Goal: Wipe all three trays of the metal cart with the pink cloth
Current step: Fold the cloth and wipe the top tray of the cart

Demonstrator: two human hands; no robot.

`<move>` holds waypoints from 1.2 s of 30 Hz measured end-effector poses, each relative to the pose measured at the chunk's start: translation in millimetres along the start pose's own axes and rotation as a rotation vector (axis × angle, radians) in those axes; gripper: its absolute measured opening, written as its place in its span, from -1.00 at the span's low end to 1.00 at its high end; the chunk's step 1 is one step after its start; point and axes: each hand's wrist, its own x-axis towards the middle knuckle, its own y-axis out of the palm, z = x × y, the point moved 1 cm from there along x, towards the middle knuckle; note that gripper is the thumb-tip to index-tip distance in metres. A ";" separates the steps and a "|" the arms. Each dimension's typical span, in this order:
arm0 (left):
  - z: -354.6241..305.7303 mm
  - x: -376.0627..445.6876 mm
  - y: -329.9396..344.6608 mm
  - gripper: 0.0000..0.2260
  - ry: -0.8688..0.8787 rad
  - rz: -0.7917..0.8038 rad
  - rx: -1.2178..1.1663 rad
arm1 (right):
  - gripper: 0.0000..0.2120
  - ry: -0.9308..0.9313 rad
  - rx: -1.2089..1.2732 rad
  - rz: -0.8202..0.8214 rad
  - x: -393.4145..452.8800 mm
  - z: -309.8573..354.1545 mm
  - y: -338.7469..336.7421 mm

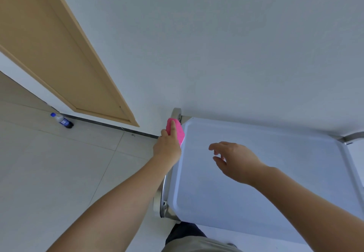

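- Right at the bottom edge, the person's legs in dark and khaki clothing [189, 238] are showing, standing up against the near side of the cart.
- Both bare forearms are reaching forward from the lower corners, left one over the floor, right one over the tray.
- The top tray of the metal cart, a pale flat rectangular tray with a raised rounded rim [216, 196], is taking up the lower right; the cart's shiny steel frame [162, 202] is peeking out along its left side.
- The right hand [234, 161] is hovering above the middle of the tray with fingers loosely spread and curled, gripping nothing, and not clearly touching the surface.
- The left hand [167, 145] is sitting at the tray's far-left corner, fingers closed around the bright pink cloth [176, 130], one finger lying along the top of it.
- The cloth is being pressed against the tray's left rim, just below the rounded steel corner post [176, 112].
- Further out on the left, a plastic bottle with a blue cap and blue label [62, 121] is standing on the light tiled floor [49, 173], near the dark baseboard.
- Behind that, a tan wooden door [59, 55] and a plain white wall [236, 45] are filling the rest.
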 end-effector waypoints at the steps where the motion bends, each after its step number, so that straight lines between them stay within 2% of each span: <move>1: -0.3 6.3 0.0 -0.18 0.002 0.005 0.013 | -0.69 0.004 -0.003 -0.001 1.1 -0.9 -1.6; 3: -1.2 19.3 0.0 -0.16 0.009 0.007 0.031 | -0.69 0.014 -0.007 -0.001 4.8 -2.9 -5.2; 6: -6.2 42.6 -4.3 -0.24 0.016 0.022 0.020 | -0.70 0.034 -0.018 -0.007 12.8 -6.8 -10.4; 10: -15.2 78.8 -17.4 -0.26 0.013 0.130 -0.001 | -0.70 0.070 -0.021 -0.008 25.0 -8.3 -15.5; 14: -27.9 114.0 -30.6 -0.54 0.045 0.217 0.016 | -0.70 0.096 -0.046 -0.003 37.6 -5.0 -21.2; 18: -46.0 135.5 -40.4 -0.92 0.119 0.462 0.277 | -0.72 0.104 -0.094 -0.002 44.4 -4.7 -28.7; 20: -49.9 144.8 -38.1 -0.94 0.127 0.551 0.355 | -0.73 0.112 -0.109 -0.008 44.5 -6.0 -32.4; 23: -51.8 151.2 -35.1 -0.94 0.155 0.579 0.393 | -0.72 0.132 -0.116 -0.031 41.6 -10.1 -37.7; 25: -50.9 150.0 -34.3 -0.94 0.153 0.556 0.359 | -0.72 0.145 -0.117 -0.038 37.8 -12.7 -38.8; 27: -49.2 145.5 -35.0 -0.92 0.097 0.487 0.228 | -0.71 0.144 -0.109 -0.039 33.3 -13.1 -37.4; 30: -41.8 132.4 -39.6 -0.90 -0.001 0.303 -0.001 | -0.71 0.129 -0.098 -0.047 27.5 -11.8 -35.7; 32: -37.1 118.5 -43.7 -0.86 0.014 0.191 -0.034 | -0.71 0.109 -0.095 -0.057 24.3 -10.9 -34.9; 34: -34.6 99.1 -51.2 -0.93 0.056 0.152 0.030 | -0.71 0.086 -0.097 -0.065 20.8 -9.4 -34.4; 36: -31.2 83.2 -55.9 -0.70 0.129 0.078 0.061 | -0.71 0.066 -0.091 -0.073 15.9 -8.3 -35.2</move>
